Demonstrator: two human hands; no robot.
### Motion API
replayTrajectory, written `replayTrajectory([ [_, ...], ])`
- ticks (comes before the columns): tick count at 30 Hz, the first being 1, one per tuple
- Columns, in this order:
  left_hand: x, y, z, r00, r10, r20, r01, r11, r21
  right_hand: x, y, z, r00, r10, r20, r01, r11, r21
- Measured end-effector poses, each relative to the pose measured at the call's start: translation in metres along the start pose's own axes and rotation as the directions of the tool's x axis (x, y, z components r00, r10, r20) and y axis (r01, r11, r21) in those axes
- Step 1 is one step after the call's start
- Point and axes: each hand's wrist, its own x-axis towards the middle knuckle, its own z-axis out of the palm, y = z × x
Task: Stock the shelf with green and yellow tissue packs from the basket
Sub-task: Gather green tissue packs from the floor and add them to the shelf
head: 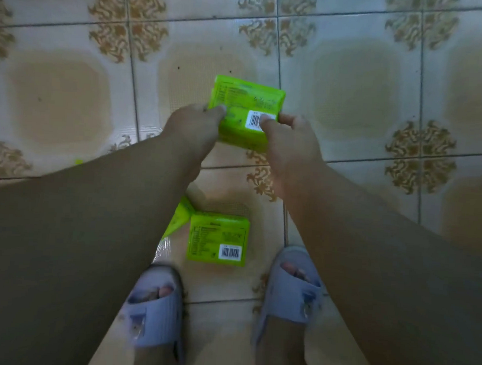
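Observation:
A bright green tissue pack [245,100] with a white barcode label is held above the tiled floor, back side up. My left hand [192,125] grips its left edge with the thumb on top. My right hand [290,140] grips its right side, thumb pressed on the barcode label. A second green tissue pack [218,238] lies flat on the floor between my arms, barcode up. A third green pack [180,216] lies tilted just left of it, partly hidden by my left forearm. No basket or shelf is in view.
The floor [352,99] is beige patterned tile with brown ornaments. My feet in grey-blue slippers [153,304] [292,287] stand just below the floor packs. A small green scrap [78,161] shows at the left, by my forearm.

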Motion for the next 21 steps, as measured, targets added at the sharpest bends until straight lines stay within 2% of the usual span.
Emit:
replayTrajectory([
  [3, -0.063, 0.018, -0.026, 0.99, -0.14, -0.012, 0.135, 0.971, -0.195, -0.072, -0.036, -0.024, 0.993, -0.11, -0.039, 0.11, 0.994, -0.009],
  [5, -0.111, 0.042, -0.043, 0.98, -0.201, -0.011, 0.188, 0.934, -0.304, -0.13, -0.066, -0.042, 0.982, -0.188, -0.01, 0.187, 0.982, -0.037],
  [12, -0.329, 0.181, -0.123, 0.974, -0.183, 0.136, 0.223, 0.885, -0.409, -0.338, -0.224, -0.136, 0.917, -0.396, 0.043, 0.398, 0.901, -0.171],
  [14, -0.388, 0.23, -0.146, 0.97, -0.173, 0.173, 0.238, 0.829, -0.507, -0.391, -0.276, -0.162, 0.851, -0.515, 0.103, 0.521, 0.802, -0.292],
  [16, -0.44, 0.279, -0.171, 0.968, -0.144, 0.206, 0.244, 0.731, -0.637, -0.439, -0.323, -0.184, 0.741, -0.65, 0.171, 0.657, 0.645, -0.39],
  [18, -0.483, 0.324, -0.197, 0.97, -0.073, 0.231, 0.222, 0.654, -0.723, -0.478, -0.363, -0.204, 0.622, -0.759, 0.19, 0.76, 0.527, -0.38],
  [21, -0.532, 0.379, -0.233, 0.97, 0.075, 0.232, 0.132, 0.636, -0.76, -0.52, -0.414, -0.227, 0.496, -0.846, 0.193, 0.841, 0.414, -0.348],
])
